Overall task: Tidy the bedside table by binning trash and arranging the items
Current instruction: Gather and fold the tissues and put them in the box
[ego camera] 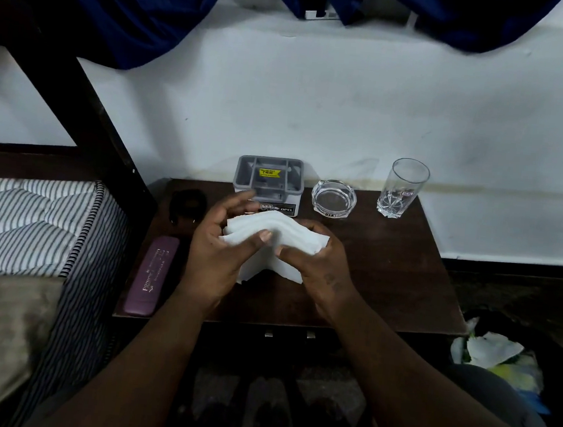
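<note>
Being squared up above the desk (387, 275), a stack of white napkins (270, 243) is held between the fingers of the left hand (216, 251) and right hand (316, 265), edges best aligned before stowing.

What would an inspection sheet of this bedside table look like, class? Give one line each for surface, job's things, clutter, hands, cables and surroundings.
Surface: dark wooden bedside table, bare on its right half.
Job's things: stack of white napkins; grey organiser box, glass ashtray and tall empty glass in a row along the back edge; purple case at the left edge; small black object behind it.
Clutter: nothing seen on the table.
Hands: left hand and right hand both grip the napkins.
Cables: nothing seen.
Surroundings: striped mattress left; bin bag with trash right; blue curtain above.
</note>
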{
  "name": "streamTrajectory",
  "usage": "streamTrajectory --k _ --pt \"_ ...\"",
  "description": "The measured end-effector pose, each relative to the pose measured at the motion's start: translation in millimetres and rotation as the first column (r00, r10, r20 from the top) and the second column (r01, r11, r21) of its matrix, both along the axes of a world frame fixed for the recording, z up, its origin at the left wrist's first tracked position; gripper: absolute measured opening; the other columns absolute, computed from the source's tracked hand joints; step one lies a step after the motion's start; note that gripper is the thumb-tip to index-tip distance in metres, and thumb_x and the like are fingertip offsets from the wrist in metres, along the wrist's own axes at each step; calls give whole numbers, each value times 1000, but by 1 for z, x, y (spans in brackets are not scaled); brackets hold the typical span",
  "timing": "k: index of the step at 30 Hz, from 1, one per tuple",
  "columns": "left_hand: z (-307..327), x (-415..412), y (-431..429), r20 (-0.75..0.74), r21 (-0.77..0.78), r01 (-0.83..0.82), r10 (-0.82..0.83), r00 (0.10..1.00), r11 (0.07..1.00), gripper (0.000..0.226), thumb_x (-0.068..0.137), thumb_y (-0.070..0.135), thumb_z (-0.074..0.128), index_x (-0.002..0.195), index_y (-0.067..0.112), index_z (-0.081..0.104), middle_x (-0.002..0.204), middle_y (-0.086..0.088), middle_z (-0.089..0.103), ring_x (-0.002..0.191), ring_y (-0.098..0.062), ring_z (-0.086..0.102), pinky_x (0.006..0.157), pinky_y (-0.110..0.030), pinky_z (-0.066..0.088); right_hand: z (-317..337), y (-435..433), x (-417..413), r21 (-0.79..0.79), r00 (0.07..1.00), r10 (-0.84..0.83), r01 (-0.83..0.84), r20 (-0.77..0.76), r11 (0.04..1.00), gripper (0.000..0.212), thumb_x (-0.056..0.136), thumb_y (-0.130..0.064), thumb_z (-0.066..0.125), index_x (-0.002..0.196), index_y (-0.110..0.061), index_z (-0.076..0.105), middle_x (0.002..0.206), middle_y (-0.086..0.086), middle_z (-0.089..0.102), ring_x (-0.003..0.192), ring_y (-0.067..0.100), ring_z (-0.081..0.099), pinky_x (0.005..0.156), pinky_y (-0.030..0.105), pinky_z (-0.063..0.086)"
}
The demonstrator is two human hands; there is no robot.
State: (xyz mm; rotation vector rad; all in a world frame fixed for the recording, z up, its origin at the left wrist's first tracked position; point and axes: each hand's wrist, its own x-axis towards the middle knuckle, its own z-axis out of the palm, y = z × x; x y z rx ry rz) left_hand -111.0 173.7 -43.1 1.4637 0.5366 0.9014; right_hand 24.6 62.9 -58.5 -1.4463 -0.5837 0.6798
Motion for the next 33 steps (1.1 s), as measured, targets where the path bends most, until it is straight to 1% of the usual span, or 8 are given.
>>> streamTrajectory --k 5,9,15,19,22,26,29,33 --pt "0 4 -3 -5 18 -77 77 997 997 23 83 24 81 106 24 77 116 -2 78 113 -23 72 96 -42 57 0 1 -1 -29 999 -30 30 18 999 39 66 -6 86 102 -13 73 103 12 77 96 27 73 85 46 59" --pt "-2 7 -2 -7 5 -140 140 990 990 6 86 20 80 90 20 75 105 -2 80 104 -19 74 91 -37 58 -2 1 1 -47 998 -50 51 30 998 41 69 0 88 106 -13 72 103 8 76 95 16 72 83 35 60" --pt "-7 7 1 -40 -2 -240 240 970 971 11 83 27 79 84 31 69 93 11 75 93 -9 70 83 -37 55 -10 3 5 -56 996 -86 87 23 995 42 74 6 81 94 -29 70 88 -13 76 80 -4 71 72 15 56" --pt "-11 2 0 -24 24 -179 179 983 984 58 74 36 87 124 35 58 112 15 73 105 -3 70 84 -18 55 -14 3 4 -62 993 -118 119 22 991 41 80 7 73 110 -21 74 101 -8 80 98 10 75 84 29 60" --pt "-25 -5 0 -183 62 -90 100 978 994 85 69 28 93 140 30 48 123 22 68 115 2 66 88 -12 53 -15 3 5 -52 991 -132 134 25 990 44 83 6 70 123 -10 70 113 5 77 108 22 73 95 42 58" --pt "-33 -9 -1 -403 103 -132 163 900 986 54 82 16 83 126 36 60 110 29 69 107 7 66 84 -13 50 -10 2 3 -97 988 -147 151 40 984 39 83 3 71 116 -17 72 107 0 78 101 16 74 88 35 60" --pt "-28 -6 -1 -460 122 -190 226 859 974 28 87 19 77 109 33 67 100 18 72 96 -4 70 80 -28 55 -4 1 4 -149 988 -150 155 43 977 29 83 -2 72 105 -21 72 100 4 78 96 24 75 82 40 61" --pt "-20 -3 -10 -455 159 -185 239 858 970 20 86 22 78 85 36 64 84 16 72 74 11 67 63 -23 50 2 -1 2 -211 988 -147 152 41 966 22 82 -8 71 96 -25 71 95 3 78 91 24 75 84 49 62"
